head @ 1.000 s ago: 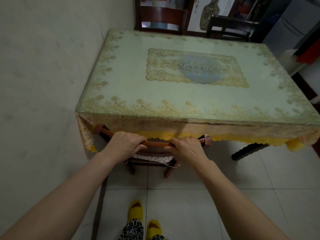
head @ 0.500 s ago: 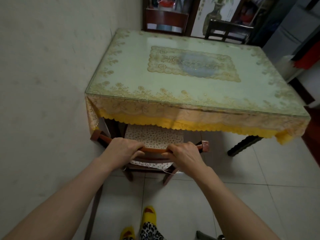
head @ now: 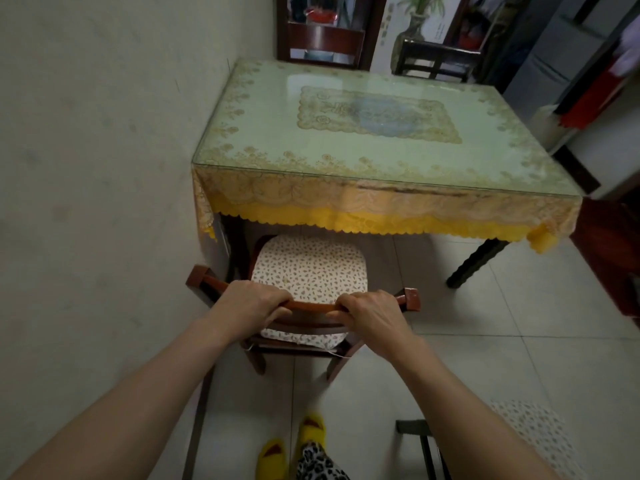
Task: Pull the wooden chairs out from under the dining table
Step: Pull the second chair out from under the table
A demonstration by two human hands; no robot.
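A wooden chair (head: 199, 276) with a flower-print seat cushion (head: 308, 268) stands in front of me, most of its seat out from under the dining table (head: 346, 161). My left hand (head: 247, 306) and my right hand (head: 372, 315) both grip the chair's curved top rail. The table carries a glass top and a yellow lace cloth that hangs over its near edge. Two more dark wooden chairs, one at the far left (head: 323, 41) and one at the far right (head: 434, 62), stand at the table's far side.
A plain wall (head: 97, 150) runs close along the left of table and chair. Another chair with a similar cushion (head: 540, 434) shows at the bottom right, behind my right arm. My feet in yellow slippers (head: 294, 445) stand on pale floor tiles. A dark table leg (head: 476, 263) stands at the right.
The chair has slid back toward me out from under the table, so its cushion now shows. I have stepped back, and both hands have kept their grip on the top rail.
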